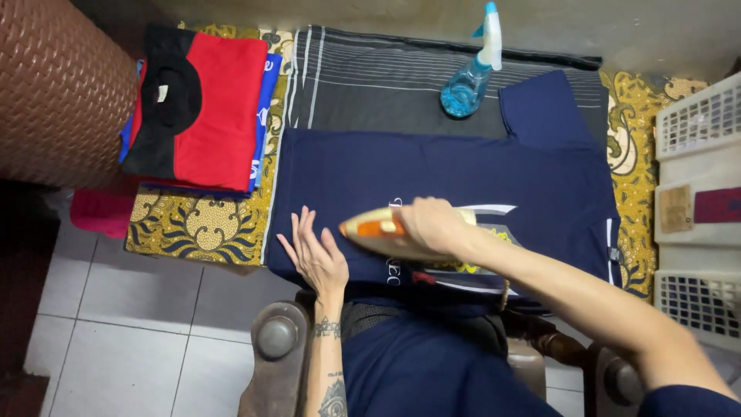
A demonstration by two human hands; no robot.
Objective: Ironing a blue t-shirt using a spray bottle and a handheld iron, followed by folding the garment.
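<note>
Far left: brown woven basket [58, 85] over pale floor tiles [116, 324]. Next, folded red and black shirt [197, 104] topping a stack on yellow patterned cloth [201, 228]. Centre: navy t-shirt [432, 170] spread flat over grey striped cloth [370, 85]. Left hand [316, 255] open, palm down, pressing the shirt's hem. Just beside, right hand [432, 224] closed round the handle of a cream and orange iron [386, 232] resting on the shirt. Behind, blue spray bottle [472, 73] upright. Far right: white plastic baskets [698, 123].
</note>
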